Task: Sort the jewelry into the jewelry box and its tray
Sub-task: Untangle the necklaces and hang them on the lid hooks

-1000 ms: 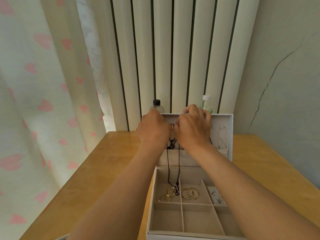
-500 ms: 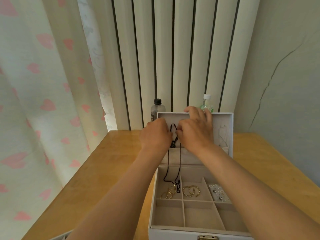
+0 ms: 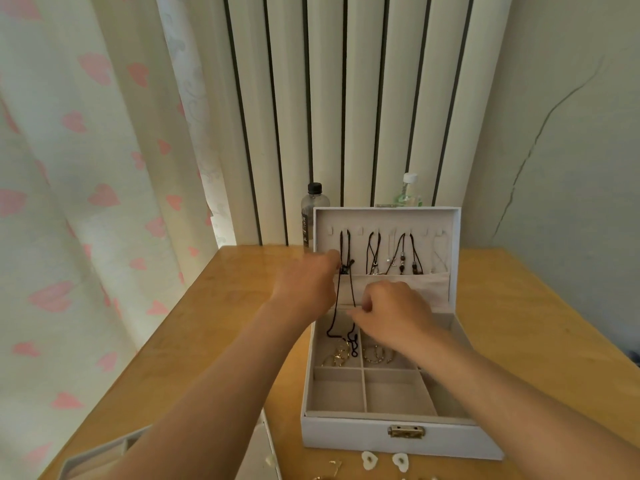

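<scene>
Black cord necklace [image 3: 348, 247] hangs from the jewelry box [image 3: 381, 436] lid's left hook into the far-left compartment, probably light, limp, tangle-prone, best pinched near its pendant [image 3: 346, 269]; right hand [image 3: 394, 313] fingers pinch the cord, left hand [image 3: 308, 285] grip unclear.

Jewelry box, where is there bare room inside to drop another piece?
Front-left compartment and front-middle compartment, between the box's front wall and the cross divider, are bare. Behind them it is crowded: gold earrings with the black cord necklace, and gold hoops. The right arm hides the right side.
</scene>
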